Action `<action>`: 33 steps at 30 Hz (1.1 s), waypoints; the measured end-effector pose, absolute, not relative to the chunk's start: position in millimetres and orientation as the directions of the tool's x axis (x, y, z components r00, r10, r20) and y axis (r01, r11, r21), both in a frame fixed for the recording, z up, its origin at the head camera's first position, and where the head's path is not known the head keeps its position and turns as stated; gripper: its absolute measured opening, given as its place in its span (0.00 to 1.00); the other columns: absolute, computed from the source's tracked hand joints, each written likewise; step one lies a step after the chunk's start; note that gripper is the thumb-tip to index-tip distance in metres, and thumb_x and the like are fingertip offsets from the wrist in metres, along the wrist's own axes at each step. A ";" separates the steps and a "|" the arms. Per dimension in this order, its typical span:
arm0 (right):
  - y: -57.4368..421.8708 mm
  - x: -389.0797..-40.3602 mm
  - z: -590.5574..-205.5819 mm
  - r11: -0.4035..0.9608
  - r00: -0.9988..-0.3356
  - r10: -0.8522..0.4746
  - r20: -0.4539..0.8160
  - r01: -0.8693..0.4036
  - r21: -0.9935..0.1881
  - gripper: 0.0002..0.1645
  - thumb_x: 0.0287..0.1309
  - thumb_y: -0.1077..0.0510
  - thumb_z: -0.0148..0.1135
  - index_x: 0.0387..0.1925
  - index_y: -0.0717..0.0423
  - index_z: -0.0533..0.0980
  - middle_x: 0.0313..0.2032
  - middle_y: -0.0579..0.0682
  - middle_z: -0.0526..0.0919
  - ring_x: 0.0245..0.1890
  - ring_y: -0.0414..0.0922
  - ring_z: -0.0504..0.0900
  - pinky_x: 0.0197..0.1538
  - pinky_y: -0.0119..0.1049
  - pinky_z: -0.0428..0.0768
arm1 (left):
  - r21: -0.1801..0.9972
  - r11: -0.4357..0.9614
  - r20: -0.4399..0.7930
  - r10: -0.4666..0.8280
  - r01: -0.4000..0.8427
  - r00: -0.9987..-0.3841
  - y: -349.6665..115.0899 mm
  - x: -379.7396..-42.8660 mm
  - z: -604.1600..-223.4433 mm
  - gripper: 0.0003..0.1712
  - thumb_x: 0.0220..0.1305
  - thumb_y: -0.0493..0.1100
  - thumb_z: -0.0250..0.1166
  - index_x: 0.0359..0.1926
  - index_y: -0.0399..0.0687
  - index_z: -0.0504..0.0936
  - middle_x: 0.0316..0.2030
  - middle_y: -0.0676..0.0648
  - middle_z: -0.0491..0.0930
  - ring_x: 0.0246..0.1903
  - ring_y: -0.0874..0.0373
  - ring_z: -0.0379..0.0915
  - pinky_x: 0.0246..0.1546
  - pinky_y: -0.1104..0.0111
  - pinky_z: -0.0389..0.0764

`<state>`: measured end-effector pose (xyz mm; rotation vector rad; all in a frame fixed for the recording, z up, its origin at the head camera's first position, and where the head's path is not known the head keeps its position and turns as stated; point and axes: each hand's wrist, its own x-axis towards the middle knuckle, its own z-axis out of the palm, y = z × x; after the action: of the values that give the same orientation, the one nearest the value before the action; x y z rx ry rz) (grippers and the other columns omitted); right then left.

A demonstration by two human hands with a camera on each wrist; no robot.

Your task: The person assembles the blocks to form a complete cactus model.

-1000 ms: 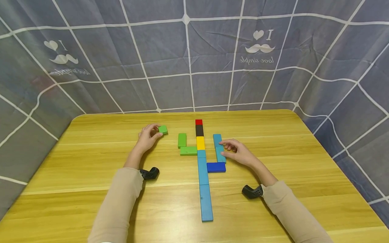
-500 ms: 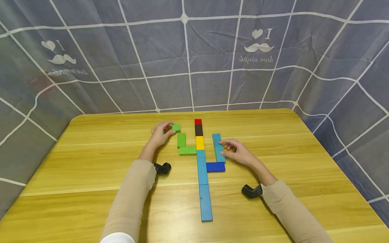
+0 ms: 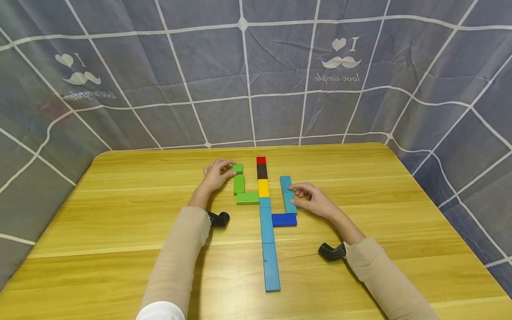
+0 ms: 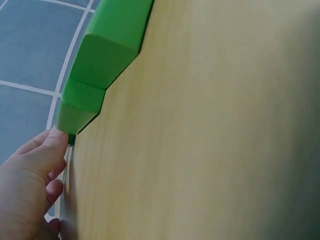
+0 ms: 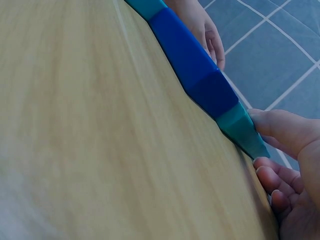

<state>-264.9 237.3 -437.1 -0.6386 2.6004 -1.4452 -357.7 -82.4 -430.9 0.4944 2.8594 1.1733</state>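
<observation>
In the head view my left hand [image 3: 217,174] pinches a small green block [image 3: 238,168] between thumb and fingers, at the far end of a longer green block [image 3: 238,184]. Another green block [image 3: 247,198] lies crosswise below it, reaching the central column. On the other side my right hand [image 3: 316,202] rests beside two light blue blocks, the far one [image 3: 285,181] and the near one [image 3: 289,206], its thumb and index fingertips at their right edges. A dark blue block [image 3: 284,220] joins the near one to the column. The right wrist view shows the thumb [image 5: 270,122] against the light blue block.
The central column runs from a red block [image 3: 261,160] through black [image 3: 262,171] and yellow [image 3: 263,188] to several light blue blocks [image 3: 271,266]. All lie on a wooden table [image 3: 344,284]. A grey-blue curtain [image 3: 216,71] hangs behind it.
My left hand has carried the small green block rightward, from apart on the left to the far end of the longer green block. My right hand has stayed in place.
</observation>
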 end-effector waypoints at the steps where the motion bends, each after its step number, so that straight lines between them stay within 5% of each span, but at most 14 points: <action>1: 237.2 -264.7 -436.8 0.463 -0.908 -0.404 0.114 -0.310 -0.830 0.23 0.55 0.58 0.62 0.52 0.59 0.73 0.37 0.52 0.71 0.35 0.46 0.66 0.38 0.32 0.65 | 0.684 0.671 0.108 0.294 0.285 -0.950 -81.9 -358.0 -431.2 0.21 0.61 0.45 0.60 0.55 0.48 0.74 0.47 0.42 0.72 0.48 0.46 0.62 0.52 0.50 0.47; 16: 237.1 -265.4 -437.3 0.465 -0.907 -0.406 0.113 -0.311 -0.829 0.23 0.55 0.59 0.63 0.53 0.59 0.73 0.36 0.53 0.71 0.35 0.47 0.66 0.38 0.32 0.65 | 0.698 0.665 0.086 0.288 0.264 -0.954 -80.5 -358.6 -432.4 0.19 0.68 0.48 0.51 0.55 0.47 0.74 0.46 0.42 0.71 0.46 0.47 0.61 0.49 0.51 0.47; 33: 237.0 -265.9 -437.2 0.473 -0.911 -0.398 0.108 -0.305 -0.827 0.22 0.55 0.59 0.63 0.52 0.58 0.73 0.36 0.52 0.71 0.35 0.47 0.66 0.38 0.32 0.65 | 0.735 0.618 0.119 0.288 0.279 -0.950 -81.7 -358.6 -432.8 0.15 0.64 0.46 0.57 0.48 0.46 0.78 0.44 0.43 0.74 0.44 0.48 0.63 0.50 0.52 0.46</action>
<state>-265.9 237.0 -437.2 -0.6249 2.6092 -1.4333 -358.6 -81.7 -432.8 0.4933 2.8164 1.2758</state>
